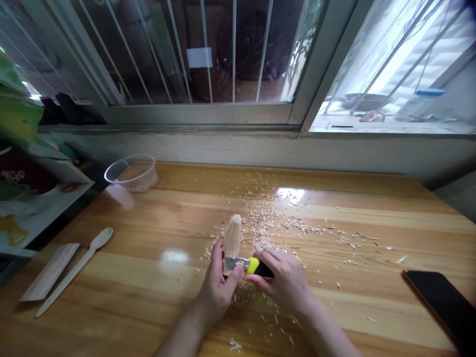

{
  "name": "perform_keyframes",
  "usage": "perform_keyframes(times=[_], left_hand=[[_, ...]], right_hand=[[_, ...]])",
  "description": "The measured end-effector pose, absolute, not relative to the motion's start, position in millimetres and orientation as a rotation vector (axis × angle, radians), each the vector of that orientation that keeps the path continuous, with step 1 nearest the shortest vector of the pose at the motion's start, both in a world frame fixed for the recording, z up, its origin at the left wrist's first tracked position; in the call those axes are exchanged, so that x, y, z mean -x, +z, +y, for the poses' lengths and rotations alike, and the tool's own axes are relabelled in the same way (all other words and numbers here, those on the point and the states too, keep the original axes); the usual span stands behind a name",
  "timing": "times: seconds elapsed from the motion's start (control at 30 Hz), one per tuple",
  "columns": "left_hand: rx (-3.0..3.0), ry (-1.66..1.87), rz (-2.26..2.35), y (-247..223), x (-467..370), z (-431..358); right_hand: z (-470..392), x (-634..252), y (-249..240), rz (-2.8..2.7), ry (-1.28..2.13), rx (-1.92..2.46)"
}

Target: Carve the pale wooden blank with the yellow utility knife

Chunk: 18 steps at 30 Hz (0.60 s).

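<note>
Whittling, it seems, I clasp the wooden piece point(232, 235) in my left hand point(217, 287), the knife point(260, 268) in my right hand point(288, 277); another stroke would want steady thumb pressure.

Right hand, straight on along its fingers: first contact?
Most likely the left hand, at its thumb, just ahead of the right hand. The held knife already has its blade across the wood piece. Depth is unclear from this single view.
</note>
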<state>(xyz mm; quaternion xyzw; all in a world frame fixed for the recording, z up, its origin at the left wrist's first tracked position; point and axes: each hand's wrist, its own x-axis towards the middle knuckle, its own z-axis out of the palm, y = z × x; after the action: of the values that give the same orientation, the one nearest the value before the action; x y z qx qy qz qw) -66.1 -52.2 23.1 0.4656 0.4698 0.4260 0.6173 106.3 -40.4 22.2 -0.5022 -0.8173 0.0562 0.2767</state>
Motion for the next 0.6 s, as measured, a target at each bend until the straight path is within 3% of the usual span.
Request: perform_keyframes(times=[0.37,0.6], left_hand=[[-0.998,1.003,0.946,31.1,64.4,-55.3],[-0.992,0.89,0.888,30.3,67.6,-52.1]], right_hand=[[-40.9,-111.3,29.2,-2.272,0.534,1.279],[-42.6,-111.1,28.8,-2.262,0.576,1.302]])
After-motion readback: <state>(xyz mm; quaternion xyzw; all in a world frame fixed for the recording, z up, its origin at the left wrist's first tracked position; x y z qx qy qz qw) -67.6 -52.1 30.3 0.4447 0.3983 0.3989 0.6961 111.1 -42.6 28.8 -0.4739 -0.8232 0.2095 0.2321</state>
